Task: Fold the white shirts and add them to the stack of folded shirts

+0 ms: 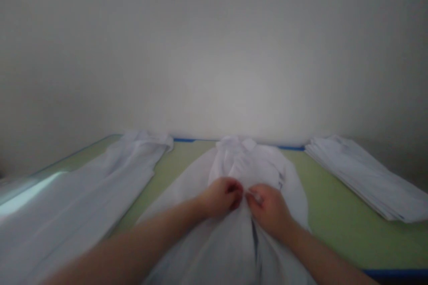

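A white coat (pixel 214 249) lies spread in front of me, its collar toward the wall and its front opening running down the middle. My left hand (pixel 224 197) is closed on the front edge of the coat, with fingers curled in. Close beside it, my right hand (pixel 269 207) pinches the opposite front edge between thumb and fingers. Both hands meet at the opening, around chest height of the garment. Any button between the fingertips is too blurred to make out. Small dark marks show on the coat's right chest.
More white garments (pixel 83 200) lie lengthwise on the left of the green table (pixel 351 231). To the right is a folded stack of white garments (pixel 371 178). Blue edging (pixel 397 272) borders the table, and a plain wall (pixel 214 53) stands behind it.
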{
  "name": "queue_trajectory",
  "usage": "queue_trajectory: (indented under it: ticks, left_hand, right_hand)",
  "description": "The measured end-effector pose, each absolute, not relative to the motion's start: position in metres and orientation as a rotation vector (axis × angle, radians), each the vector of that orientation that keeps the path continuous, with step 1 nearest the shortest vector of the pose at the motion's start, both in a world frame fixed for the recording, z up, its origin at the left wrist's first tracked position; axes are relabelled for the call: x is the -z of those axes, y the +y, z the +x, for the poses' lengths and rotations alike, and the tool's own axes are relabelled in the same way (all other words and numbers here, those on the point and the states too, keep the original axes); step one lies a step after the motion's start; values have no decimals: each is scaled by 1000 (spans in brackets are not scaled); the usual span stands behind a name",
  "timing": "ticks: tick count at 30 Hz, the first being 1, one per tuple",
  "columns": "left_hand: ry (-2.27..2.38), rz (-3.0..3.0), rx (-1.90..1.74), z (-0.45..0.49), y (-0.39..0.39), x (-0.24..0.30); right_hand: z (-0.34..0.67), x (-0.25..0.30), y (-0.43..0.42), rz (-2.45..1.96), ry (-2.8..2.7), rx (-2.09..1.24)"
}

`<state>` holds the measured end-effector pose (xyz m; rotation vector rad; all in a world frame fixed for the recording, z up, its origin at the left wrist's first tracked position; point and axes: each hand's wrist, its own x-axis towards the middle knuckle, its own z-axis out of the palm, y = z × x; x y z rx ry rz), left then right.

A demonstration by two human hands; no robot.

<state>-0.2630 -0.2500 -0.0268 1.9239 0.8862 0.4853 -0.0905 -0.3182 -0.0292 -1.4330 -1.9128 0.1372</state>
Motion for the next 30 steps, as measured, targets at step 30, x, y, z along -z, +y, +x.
queue_trajectory:
  ticks: [30]
  left_hand:
    - [846,1750,-594,-262,-247,35]
  right_hand:
    - [-89,32,-326,-1282,-2205,328]
